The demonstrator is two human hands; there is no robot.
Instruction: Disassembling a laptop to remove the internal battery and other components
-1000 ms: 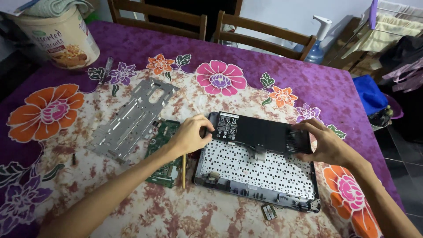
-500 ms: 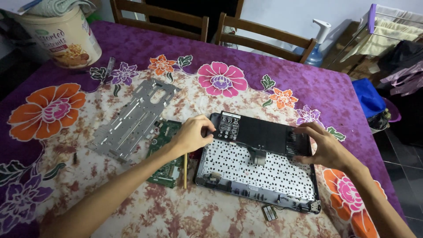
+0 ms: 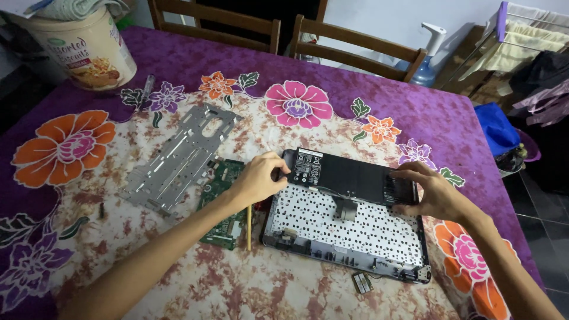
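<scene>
- Two hands, one battery: my left hand (image 3: pixel 256 178) and right hand (image 3: pixel 428 191) grip opposite ends of the black battery (image 3: pixel 349 176), lying in the opened laptop base (image 3: pixel 347 228).
- One green circuit board (image 3: pixel 224 201) and one metal plate (image 3: pixel 178 159) lie left of the base.
- One biscuit tub (image 3: pixel 83 50) (cloth stuffed in top) stands far left of it.

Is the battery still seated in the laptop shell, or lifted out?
Seated, it seems: the black battery lies flat along the shell's far edge, both hands gripping its ends. Whether it is unlatched, cannot tell.

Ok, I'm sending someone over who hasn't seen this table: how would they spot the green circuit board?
On the flowered purple tablecloth, find the opened laptop shell that both hands grip. The green circuit board lies just beyond its left edge, under the left hand's wrist. It is flat and green, unlike the grey metal plate beside it.
</scene>
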